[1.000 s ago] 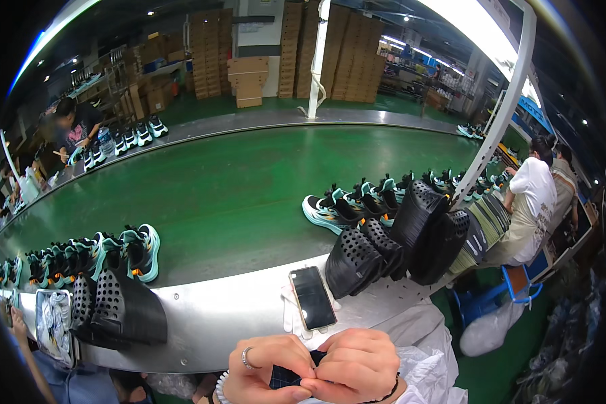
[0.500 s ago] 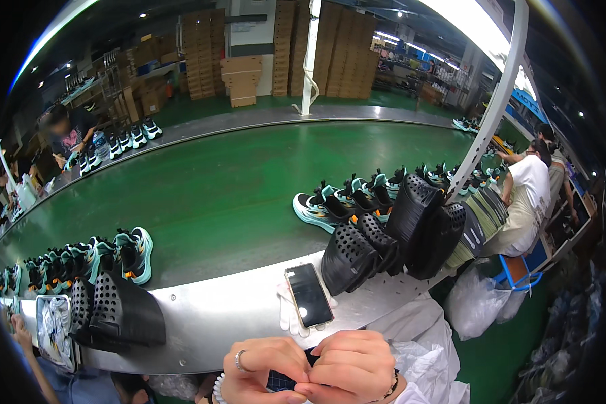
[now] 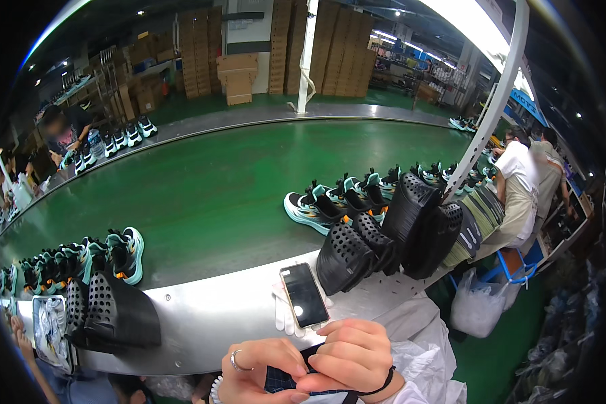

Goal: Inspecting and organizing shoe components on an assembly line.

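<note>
Beyond the right hand [image 3: 352,353], phone [image 3: 304,294] on glove [image 3: 283,315].

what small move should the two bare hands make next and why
Perhaps ease them slightly apart: the left hand with a silver ring and the right hand with a black wristband are bunched close together above dark blue checked cloth, so their fingers hide whether anything small is pinched between them.
</note>
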